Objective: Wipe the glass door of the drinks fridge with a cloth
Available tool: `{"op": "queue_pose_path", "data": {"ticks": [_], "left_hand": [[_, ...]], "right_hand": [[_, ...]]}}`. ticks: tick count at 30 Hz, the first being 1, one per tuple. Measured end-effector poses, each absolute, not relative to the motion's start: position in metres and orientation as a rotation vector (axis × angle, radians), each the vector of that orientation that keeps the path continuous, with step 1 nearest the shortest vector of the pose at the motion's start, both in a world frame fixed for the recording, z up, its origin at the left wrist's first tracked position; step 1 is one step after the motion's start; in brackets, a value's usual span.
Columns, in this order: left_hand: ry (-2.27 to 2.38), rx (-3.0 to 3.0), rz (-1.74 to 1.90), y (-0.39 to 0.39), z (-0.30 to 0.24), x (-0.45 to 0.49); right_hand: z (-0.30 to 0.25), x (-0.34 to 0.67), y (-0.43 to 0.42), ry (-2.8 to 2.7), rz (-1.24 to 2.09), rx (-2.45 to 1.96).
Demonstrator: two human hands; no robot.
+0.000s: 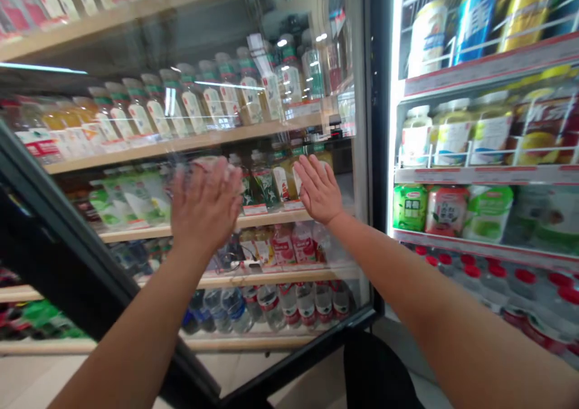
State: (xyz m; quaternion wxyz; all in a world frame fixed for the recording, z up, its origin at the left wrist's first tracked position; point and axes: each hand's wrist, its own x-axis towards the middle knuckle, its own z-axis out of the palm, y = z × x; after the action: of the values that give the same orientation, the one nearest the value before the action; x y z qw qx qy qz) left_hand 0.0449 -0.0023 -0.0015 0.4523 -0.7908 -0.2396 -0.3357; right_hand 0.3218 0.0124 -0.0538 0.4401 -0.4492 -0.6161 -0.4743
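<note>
A black-framed glass door [289,253] of a drinks cooler stands swung open in front of me. My left hand [205,207] is raised at the pane, palm toward it, fingers stretched out and slightly blurred. Something pale shows behind its fingertips; whether it is a cloth or a reflection I cannot make out. Further right, my right hand [320,190] is also up at the pane, flat, with its fingers extended. Both palms face away, so full contact with the glass is hard to judge.
Through the pane, wooden shelves [149,151] carry rows of bottled drinks [194,104]. At right, the lit cooler [488,174] holds cans, bottles and, at the bottom, red-capped bottles [497,282]. The door's dark frame edge [90,258] slants across the left. Pale floor tiles [253,370] lie below.
</note>
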Motion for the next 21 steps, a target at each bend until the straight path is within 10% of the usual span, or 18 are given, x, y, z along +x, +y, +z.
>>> {"op": "queue_pose_path", "data": {"ticks": [21], "left_hand": [[-0.693, -1.869, -1.022, -0.006, -0.063, 0.102]], "right_hand": [[-0.053, 0.365, 0.018, -1.442, -1.254, -1.098]]}}
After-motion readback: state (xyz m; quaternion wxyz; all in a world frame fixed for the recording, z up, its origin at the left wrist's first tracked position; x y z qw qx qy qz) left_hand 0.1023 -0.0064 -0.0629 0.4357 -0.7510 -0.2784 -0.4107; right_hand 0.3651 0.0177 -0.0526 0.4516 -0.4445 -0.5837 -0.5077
